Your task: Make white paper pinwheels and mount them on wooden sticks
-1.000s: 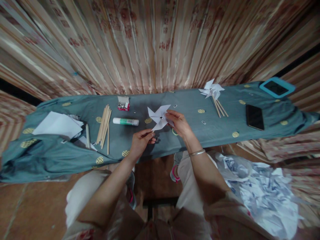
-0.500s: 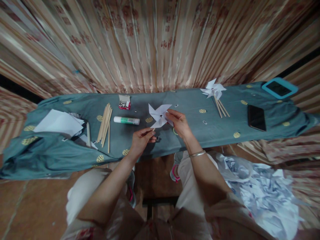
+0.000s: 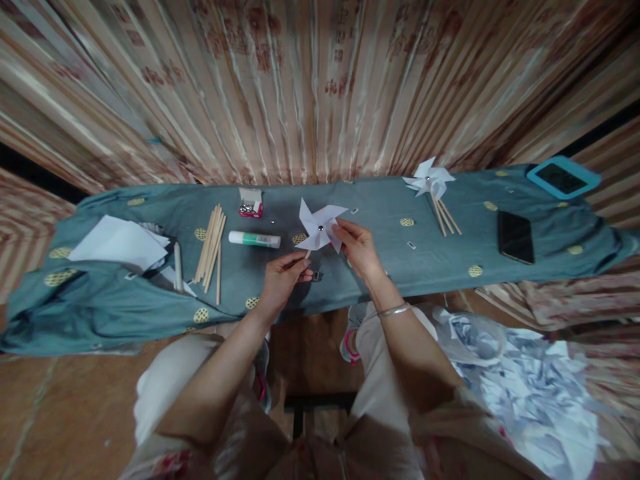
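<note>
A white paper pinwheel [image 3: 318, 225] with a metal pin at its middle is held above the teal-covered table [image 3: 280, 273]. My left hand [image 3: 283, 279] is closed round the lower end of its wooden stick. My right hand [image 3: 356, 245] pinches the pinwheel's right blade with its fingertips. A small dark clip lies on the cloth just under my left hand.
Left of my hands lie a glue stick [image 3: 254, 239], a bundle of wooden sticks [image 3: 211, 248], a small red-and-white box [image 3: 249, 203] and white paper sheets [image 3: 119, 243]. Finished pinwheels [image 3: 429, 180], a black phone [image 3: 515, 237] and a blue-framed device [image 3: 563, 176] sit right. Crumpled paper scraps [image 3: 520, 387] fill a bag lower right.
The pinwheel has risen slightly and turned a little between my hands. Both hands keep their hold in nearly the same place.
</note>
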The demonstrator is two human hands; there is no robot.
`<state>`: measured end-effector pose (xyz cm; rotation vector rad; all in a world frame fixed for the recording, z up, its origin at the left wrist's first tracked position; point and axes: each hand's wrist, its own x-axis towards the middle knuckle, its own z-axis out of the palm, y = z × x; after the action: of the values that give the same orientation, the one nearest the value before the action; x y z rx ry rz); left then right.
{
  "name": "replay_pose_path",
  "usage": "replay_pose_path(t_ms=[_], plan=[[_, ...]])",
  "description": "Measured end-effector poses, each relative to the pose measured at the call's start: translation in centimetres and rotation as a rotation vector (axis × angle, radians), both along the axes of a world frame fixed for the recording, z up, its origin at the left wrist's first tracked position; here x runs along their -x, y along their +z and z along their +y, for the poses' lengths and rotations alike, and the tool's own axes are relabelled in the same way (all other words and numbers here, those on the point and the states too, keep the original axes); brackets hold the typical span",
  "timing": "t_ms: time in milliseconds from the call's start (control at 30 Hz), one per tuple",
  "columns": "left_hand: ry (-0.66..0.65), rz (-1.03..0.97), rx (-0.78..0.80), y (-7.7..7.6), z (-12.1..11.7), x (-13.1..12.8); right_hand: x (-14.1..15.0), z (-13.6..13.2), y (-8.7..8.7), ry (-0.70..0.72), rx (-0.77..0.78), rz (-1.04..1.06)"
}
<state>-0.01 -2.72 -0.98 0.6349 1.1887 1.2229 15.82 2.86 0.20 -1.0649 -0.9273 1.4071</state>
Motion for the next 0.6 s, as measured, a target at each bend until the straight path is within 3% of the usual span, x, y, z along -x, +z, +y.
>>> replay_pose_path(t_ms=[600], plan=[[0.051,-0.002,-0.002,0.23,0.23,-0.31,0.28,-0.43,0.27,0.071,0.001,-0.099]])
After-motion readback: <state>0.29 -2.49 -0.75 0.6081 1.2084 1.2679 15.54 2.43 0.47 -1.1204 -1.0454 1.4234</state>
